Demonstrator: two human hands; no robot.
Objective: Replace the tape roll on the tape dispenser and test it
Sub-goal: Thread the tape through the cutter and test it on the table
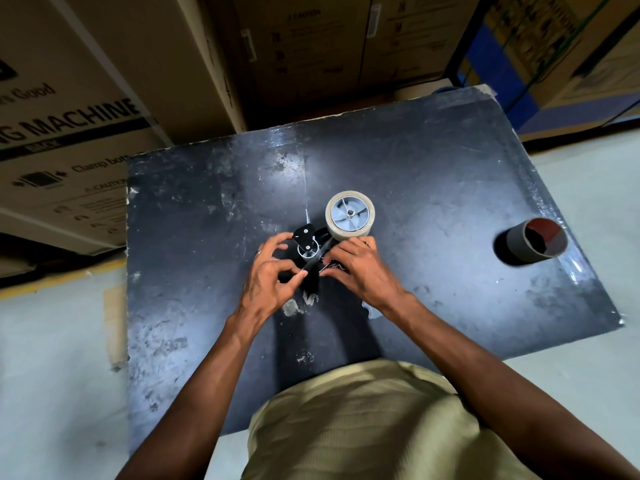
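A black tape dispenser [306, 239] lies on its side in the middle of the dark table [433, 188]. A pale tape roll [349, 216] sits on its grey spoked hub. A strip of tape runs from the roll toward the dispenser's front roller. My left hand [268, 275] has thumb and fingers curled around the dispenser's front end, pinching near the roller. My right hand [363, 268] pinches the tape end and the dispenser's metal part just below the roll. The handle is hidden under my hands.
An empty cardboard tape core [533, 242] lies on its side at the table's right edge. Large cardboard boxes [86, 109] stand close behind and to the left of the table. Pale floor surrounds the table.
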